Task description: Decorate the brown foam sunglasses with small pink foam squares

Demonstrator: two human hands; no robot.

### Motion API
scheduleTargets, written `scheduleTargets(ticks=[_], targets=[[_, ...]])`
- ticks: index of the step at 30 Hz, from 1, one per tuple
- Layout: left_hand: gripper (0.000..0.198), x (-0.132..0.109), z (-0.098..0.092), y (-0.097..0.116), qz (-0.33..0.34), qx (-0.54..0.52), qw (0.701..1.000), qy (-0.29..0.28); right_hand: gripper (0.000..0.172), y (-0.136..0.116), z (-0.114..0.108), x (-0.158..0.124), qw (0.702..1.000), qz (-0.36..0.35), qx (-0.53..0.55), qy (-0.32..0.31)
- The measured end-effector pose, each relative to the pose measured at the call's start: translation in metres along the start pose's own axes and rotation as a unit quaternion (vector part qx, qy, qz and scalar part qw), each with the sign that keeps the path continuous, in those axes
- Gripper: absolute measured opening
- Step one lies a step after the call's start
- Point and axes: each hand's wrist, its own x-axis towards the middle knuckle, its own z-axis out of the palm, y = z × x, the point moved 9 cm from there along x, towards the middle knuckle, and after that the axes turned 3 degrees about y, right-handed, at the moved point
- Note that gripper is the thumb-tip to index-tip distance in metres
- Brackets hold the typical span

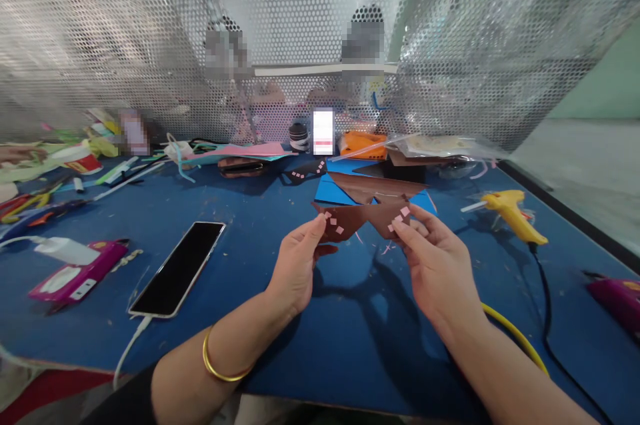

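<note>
Between my two hands I hold up a brown paper mask (350, 217) shaped like eyeglasses, with small pink squares stuck near both ends. My left hand (299, 261) pinches its left end, thumb in front. At the opposite end, the thumb and fingers of my right hand (437, 261) are closed on it. Just beyond lies a folded brown paper piece (360, 186) on blue paper (337, 193). Farther back is a black paper mask (303, 173) with similar pink squares. Thin pink scraps (387, 249) lie on the table below the brown mask.
A yellow glue gun (517, 215) lies at right, its black cord running forward. At left are a charging phone (180, 268) and a magenta power strip (83, 271). A perforated metal screen (310, 5) stands behind the blue table (240, 338). An orange item (363, 144) sits before it.
</note>
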Motion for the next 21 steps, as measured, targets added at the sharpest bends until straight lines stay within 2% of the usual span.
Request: scheduleTargets(ticks=[4, 11, 14, 17, 19, 21], targets=[[0.032, 0.001, -0.001, -0.004, -0.031, -0.052, 0.998, 0.008, 0.051, 0.002, -0.001, 0.001, 1.0, 0.001, -0.008, -0.003], [0.029, -0.002, -0.004, -0.003, -0.042, -0.055, 0.997, 0.019, 0.049, 0.003, 0.001, -0.002, 1.0, 0.006, -0.018, -0.013], [0.031, -0.002, 0.0, -0.003, -0.049, -0.089, 0.995, 0.002, 0.049, 0.003, 0.002, -0.002, 1.0, -0.003, -0.016, -0.015], [0.025, -0.001, 0.003, -0.005, -0.067, -0.127, 0.99, -0.012, 0.053, 0.003, 0.001, 0.0, 0.999, -0.013, -0.035, -0.023], [0.019, -0.001, 0.003, -0.006, -0.081, -0.15, 0.985, -0.012, 0.054, -0.005, -0.001, 0.002, 0.994, -0.05, -0.089, -0.024], [0.017, -0.003, 0.003, -0.007, -0.087, -0.157, 0.984, -0.015, 0.055, -0.031, -0.006, 0.0, 0.966, -0.174, -0.192, 0.014]])
